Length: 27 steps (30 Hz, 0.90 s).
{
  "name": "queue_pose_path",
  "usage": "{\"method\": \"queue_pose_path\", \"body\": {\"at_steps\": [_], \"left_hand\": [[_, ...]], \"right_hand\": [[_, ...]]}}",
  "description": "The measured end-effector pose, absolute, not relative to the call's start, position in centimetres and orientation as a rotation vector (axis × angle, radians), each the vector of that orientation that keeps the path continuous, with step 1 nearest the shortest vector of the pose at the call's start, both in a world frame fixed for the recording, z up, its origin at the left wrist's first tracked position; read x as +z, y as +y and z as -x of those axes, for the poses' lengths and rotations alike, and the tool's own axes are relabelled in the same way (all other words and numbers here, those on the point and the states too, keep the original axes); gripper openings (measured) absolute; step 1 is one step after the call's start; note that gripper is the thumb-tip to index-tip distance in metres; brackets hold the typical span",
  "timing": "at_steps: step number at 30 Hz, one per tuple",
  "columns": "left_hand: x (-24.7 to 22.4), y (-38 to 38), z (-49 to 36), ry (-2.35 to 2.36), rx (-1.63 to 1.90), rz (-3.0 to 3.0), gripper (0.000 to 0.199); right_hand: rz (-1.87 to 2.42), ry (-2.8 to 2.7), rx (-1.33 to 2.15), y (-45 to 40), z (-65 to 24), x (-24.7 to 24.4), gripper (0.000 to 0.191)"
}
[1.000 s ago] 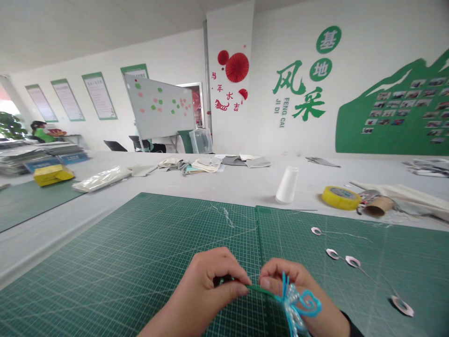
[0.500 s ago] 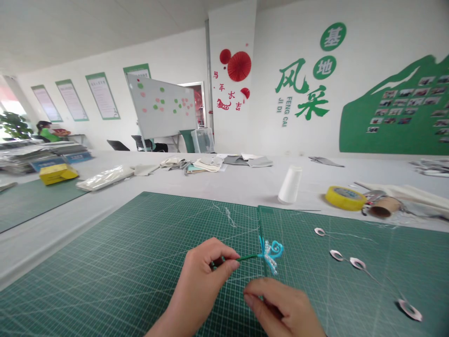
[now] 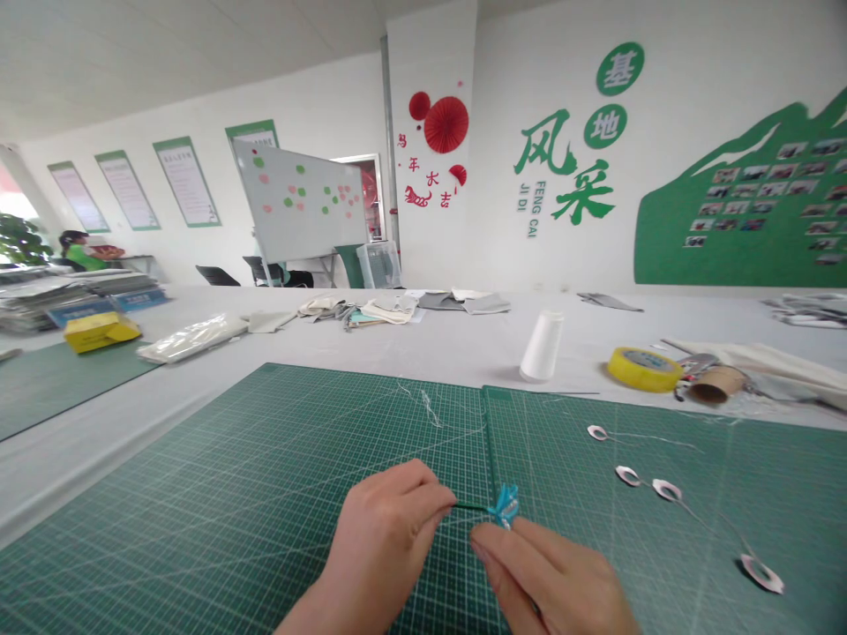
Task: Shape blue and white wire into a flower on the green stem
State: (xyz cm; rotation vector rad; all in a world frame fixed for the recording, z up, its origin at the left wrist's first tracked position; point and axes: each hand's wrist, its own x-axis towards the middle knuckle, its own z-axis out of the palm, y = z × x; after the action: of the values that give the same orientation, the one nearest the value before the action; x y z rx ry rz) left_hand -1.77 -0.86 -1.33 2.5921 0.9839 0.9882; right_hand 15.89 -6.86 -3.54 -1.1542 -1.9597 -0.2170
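A small blue flower (image 3: 506,504) with pale beads sits at the end of a thin green stem (image 3: 472,506). My left hand (image 3: 387,534) pinches that stem between thumb and fingertips, with the flower pointing right. Just below the flower is my right hand (image 3: 559,573), its thumb and fingers pressed together. Whatever lies between the right fingertips is hidden, and I cannot tell whether they touch the petals. Both hands are over the green cutting mat (image 3: 265,494).
Pale oval rings with threads, one ring (image 3: 667,490) among several, lie on the right mat. Behind stand a white thread cone (image 3: 543,346), yellow tape roll (image 3: 645,369) and cardboard tube (image 3: 715,384). Leftward are a plastic packet (image 3: 191,339) and yellow box (image 3: 101,332). A person (image 3: 86,254) sits far left.
The flower has turned, so its curled blue petal and beaded petals now look bunched together. My left hand has rolled over and lowered slightly; my right hand has moved a little rightward.
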Motion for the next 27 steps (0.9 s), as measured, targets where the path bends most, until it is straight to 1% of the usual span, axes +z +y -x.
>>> {"method": "queue_pose_path", "body": {"at_steps": [3,10,15,20,24,25,27], "left_hand": [[-1.2,-0.8,1.8,0.895,0.926,-2.650,0.020],[-0.8,-0.9,1.8,0.812,0.839,-2.644,0.019],[-0.5,-0.9,1.9,0.759,0.831,-2.636,0.020],[-0.3,-1.0,2.1,0.737,0.798,-2.576,0.018],[0.1,-1.2,2.2,0.736,0.722,-2.568,0.021],[0.3,-1.2,2.1,0.725,0.701,-2.551,0.021],[0.6,-1.4,2.1,0.690,0.676,-2.484,0.019]], "right_hand": [[1.200,-1.914,-0.202,-6.8,-16.4,-3.2,0.024],[1.180,-1.865,-0.061,-6.5,-17.4,-2.8,0.013],[1.181,-1.872,-0.054,-6.5,-17.6,-2.7,0.014],[1.201,-1.849,0.068,-6.2,-17.9,-2.4,0.012],[1.263,-1.827,0.242,-5.8,-18.4,-2.1,0.014],[1.306,-1.802,0.333,-5.6,-18.6,-2.1,0.015],[1.359,-1.714,0.625,-5.2,-19.2,-2.2,0.018]]}}
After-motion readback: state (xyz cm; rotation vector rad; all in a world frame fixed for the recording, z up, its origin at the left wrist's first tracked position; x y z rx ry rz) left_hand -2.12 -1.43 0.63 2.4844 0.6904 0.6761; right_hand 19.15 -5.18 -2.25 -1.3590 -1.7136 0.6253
